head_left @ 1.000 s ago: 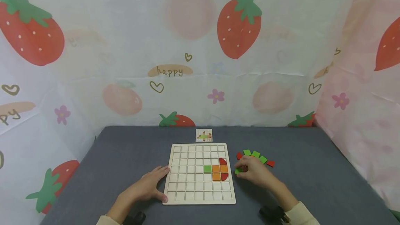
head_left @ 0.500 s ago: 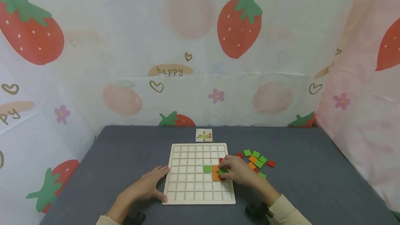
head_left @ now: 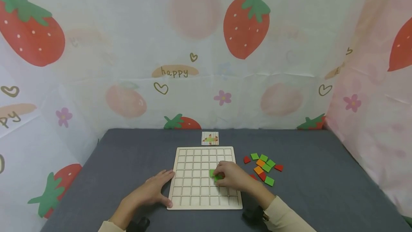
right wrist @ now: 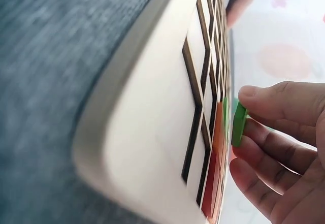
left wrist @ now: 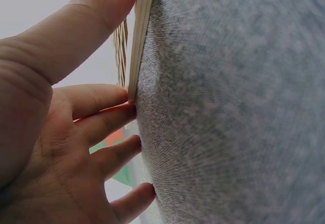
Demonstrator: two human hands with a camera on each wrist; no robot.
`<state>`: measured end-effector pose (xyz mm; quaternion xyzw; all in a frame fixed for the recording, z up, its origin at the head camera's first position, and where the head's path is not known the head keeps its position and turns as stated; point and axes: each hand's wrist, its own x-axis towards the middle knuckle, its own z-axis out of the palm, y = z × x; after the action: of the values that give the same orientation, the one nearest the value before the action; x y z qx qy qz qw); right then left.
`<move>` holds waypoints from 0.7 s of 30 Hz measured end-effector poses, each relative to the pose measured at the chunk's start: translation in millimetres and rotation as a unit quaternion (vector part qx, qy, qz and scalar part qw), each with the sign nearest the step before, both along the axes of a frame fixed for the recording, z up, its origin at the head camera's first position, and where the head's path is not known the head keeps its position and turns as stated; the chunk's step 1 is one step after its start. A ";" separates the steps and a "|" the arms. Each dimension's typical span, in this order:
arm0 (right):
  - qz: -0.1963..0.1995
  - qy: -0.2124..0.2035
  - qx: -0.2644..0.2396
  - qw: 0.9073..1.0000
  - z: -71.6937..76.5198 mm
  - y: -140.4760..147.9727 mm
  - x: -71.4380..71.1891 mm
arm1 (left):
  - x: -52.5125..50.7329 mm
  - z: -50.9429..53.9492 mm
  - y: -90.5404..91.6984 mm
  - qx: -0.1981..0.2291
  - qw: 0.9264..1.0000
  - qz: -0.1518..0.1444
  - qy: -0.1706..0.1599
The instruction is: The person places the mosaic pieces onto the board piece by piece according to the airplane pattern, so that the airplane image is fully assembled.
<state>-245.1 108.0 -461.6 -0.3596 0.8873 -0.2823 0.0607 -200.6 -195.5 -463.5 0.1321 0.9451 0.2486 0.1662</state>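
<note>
A pale wooden grid board [head_left: 190, 191] lies on the grey table. At its left edge rests my left hand [head_left: 148, 193], fingers spread, thumb near the lower corner; in the left wrist view that hand [left wrist: 66, 132] touches the board's side [left wrist: 138, 46]. Over the board's right half, my right hand [head_left: 236, 178] pinches a green tile [head_left: 219, 177]. In the right wrist view the green tile [right wrist: 239, 124] is between thumb and fingers of the hand [right wrist: 284, 148], just off the board's surface. Another green tile [head_left: 211, 173] lies in a cell. The hand hides orange and red pieces.
Right of the board lie loose green [head_left: 269, 181], orange [head_left: 258, 170] and red [head_left: 278, 167] pieces. A small pattern card [head_left: 210, 138] is behind the board. A strawberry-print cloth [head_left: 193, 99] hangs around the table [head_left: 138, 153].
My right hand has carried the green tile leftward from the loose pieces, across the board's right edge to beside the green tile there. My left hand has stayed at the board's left edge.
</note>
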 end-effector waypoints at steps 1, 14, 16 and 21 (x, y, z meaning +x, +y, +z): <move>0.001 -0.002 0.005 1.000 0.4 -1.8 0.0 | 0.1 0.0 -0.1 0.000 1.000 0.000 0.000; 0.027 0.042 0.055 0.997 -2.7 -17.3 -4.2 | 0.2 -2.3 -0.8 0.002 1.000 -0.002 0.003; 0.025 0.044 0.058 0.997 -3.3 -17.8 -4.2 | 0.0 -2.1 -0.8 0.001 1.000 -0.004 0.004; 0.024 0.055 0.063 0.996 -2.2 -18.3 -2.9 | 0.8 -2.5 -1.3 0.003 1.000 -0.003 0.004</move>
<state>-247.9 89.7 -463.8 -0.3909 0.8966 -0.2039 0.0410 -199.8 -196.8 -466.0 0.1364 0.9446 0.2504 0.1624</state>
